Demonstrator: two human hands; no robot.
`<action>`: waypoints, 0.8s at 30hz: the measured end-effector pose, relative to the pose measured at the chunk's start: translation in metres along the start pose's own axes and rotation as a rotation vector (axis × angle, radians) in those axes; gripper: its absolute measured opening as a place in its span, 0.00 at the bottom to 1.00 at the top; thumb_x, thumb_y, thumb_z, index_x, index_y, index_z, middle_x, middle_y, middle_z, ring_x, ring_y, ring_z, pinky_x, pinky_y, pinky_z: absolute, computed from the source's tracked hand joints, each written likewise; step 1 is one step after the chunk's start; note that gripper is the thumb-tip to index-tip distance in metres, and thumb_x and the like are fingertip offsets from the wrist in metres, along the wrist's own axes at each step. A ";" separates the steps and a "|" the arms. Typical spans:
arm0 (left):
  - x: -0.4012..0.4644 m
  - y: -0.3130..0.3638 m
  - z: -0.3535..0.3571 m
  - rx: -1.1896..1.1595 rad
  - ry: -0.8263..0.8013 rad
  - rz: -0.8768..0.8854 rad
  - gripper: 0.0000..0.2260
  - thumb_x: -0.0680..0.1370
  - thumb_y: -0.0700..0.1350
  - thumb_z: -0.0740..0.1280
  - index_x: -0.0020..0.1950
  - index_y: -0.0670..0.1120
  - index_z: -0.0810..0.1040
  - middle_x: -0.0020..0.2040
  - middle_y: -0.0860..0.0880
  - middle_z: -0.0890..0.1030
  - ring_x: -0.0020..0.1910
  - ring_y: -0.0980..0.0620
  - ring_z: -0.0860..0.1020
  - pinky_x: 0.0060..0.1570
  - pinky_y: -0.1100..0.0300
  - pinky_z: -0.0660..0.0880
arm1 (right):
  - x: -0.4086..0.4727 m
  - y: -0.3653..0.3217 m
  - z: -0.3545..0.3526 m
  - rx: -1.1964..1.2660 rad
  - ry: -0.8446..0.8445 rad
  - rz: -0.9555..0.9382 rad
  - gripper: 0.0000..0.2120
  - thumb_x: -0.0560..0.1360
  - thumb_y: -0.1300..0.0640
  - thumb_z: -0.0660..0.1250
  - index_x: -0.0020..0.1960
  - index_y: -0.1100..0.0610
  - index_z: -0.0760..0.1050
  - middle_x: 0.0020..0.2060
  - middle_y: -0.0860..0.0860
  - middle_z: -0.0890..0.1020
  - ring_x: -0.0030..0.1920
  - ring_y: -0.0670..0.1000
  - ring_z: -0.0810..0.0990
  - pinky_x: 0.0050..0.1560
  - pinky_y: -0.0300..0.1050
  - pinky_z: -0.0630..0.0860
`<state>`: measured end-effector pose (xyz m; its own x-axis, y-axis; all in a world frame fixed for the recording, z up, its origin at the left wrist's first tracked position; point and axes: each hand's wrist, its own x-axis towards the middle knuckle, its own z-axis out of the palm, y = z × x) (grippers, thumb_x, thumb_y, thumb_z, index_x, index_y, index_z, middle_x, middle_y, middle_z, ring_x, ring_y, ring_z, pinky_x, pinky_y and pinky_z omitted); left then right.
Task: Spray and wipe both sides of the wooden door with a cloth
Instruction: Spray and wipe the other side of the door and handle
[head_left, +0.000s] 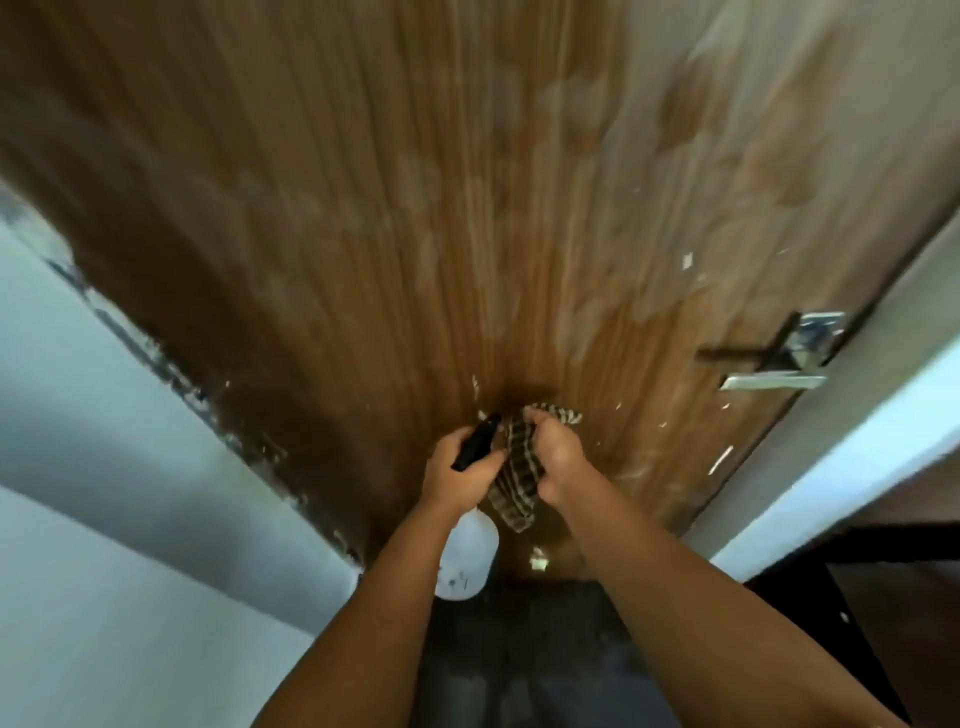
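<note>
The brown wooden door (415, 208) fills the middle of the head view, with pale streaks and white flecks on its surface. My left hand (457, 473) grips a white spray bottle (467, 561) by its black trigger head, nozzle pointing at the door. Close beside it, my right hand (558, 457) holds a bunched checked cloth (514, 483) that hangs down between the two hands, just in front of the door's lower middle.
A metal lever handle (774, 382) with a lock plate sits at the door's right edge. A pale wall (104, 415) stands to the left, a white door frame (857, 441) to the right. Dark floor (545, 639) lies below.
</note>
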<state>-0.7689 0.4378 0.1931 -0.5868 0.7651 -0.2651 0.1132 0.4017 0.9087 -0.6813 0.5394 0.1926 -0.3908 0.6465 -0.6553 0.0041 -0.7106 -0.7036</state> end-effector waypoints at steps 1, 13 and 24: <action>-0.003 0.014 0.002 0.020 -0.039 0.037 0.06 0.76 0.50 0.72 0.51 0.59 0.78 0.50 0.51 0.83 0.52 0.48 0.81 0.58 0.42 0.79 | -0.012 -0.014 -0.003 -0.004 -0.004 -0.014 0.16 0.76 0.56 0.64 0.59 0.64 0.77 0.52 0.61 0.83 0.48 0.60 0.83 0.49 0.53 0.79; -0.009 0.116 0.093 0.212 -0.411 0.407 0.08 0.76 0.47 0.74 0.42 0.45 0.78 0.35 0.48 0.77 0.38 0.45 0.78 0.40 0.54 0.73 | -0.103 -0.103 -0.157 0.203 0.393 -0.291 0.19 0.53 0.65 0.57 0.44 0.59 0.71 0.46 0.63 0.77 0.43 0.60 0.78 0.47 0.50 0.75; 0.009 0.135 0.185 0.317 -0.440 0.362 0.12 0.75 0.52 0.75 0.44 0.47 0.74 0.37 0.51 0.74 0.36 0.52 0.73 0.37 0.59 0.68 | -0.102 -0.132 -0.242 0.260 0.507 -0.299 0.25 0.67 0.70 0.54 0.62 0.65 0.73 0.58 0.65 0.78 0.58 0.66 0.76 0.62 0.65 0.71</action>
<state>-0.6105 0.5921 0.2539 -0.0916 0.9875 -0.1286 0.5128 0.1575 0.8440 -0.4191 0.6347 0.2851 0.1430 0.8328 -0.5348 -0.2860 -0.4825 -0.8279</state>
